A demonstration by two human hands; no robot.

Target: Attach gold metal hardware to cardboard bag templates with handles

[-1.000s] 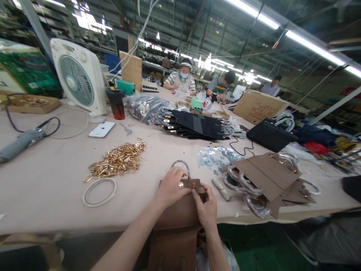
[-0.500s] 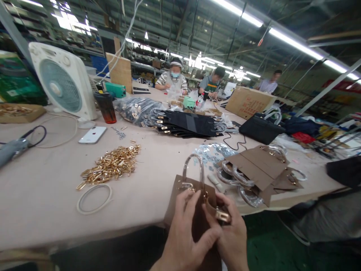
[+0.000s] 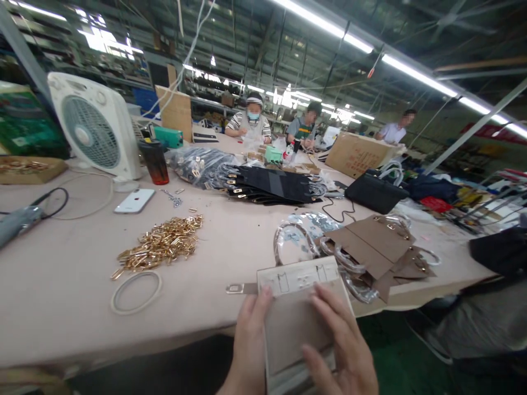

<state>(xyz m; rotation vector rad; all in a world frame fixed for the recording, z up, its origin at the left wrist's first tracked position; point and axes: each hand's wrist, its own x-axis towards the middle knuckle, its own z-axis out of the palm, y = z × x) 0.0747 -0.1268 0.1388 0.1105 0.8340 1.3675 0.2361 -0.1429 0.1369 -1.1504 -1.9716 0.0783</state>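
Note:
My left hand (image 3: 248, 343) grips the left edge of a brown handbag panel (image 3: 294, 323), thumb on the face towards me and the other fingers hidden behind. That face is pale brown, with a whitish strip (image 3: 302, 278) along the top through which bent metal prongs show. Above the top edge rises a plastic-wrapped handle (image 3: 280, 238). A narrow strap with a gold-coloured metal plate (image 3: 234, 288) sticks out to the left. My right hand (image 3: 348, 343) lies over the panel's right side, fingers apart, fingertips at the face.
Left of the panel are a pile of gold-coloured fittings (image 3: 162, 241) and a tape roll (image 3: 135, 293). More brown bag panels (image 3: 370, 247) lie to the right, near small metal plates (image 3: 317, 222). Behind are black panels (image 3: 272, 184), a phone (image 3: 135, 201), a fan (image 3: 93, 129) and co-workers.
The handbag panel has been turned over, so its inner face with the whitish strip now shows. My left hand has shifted to its left edge; my right hand has spread over the face.

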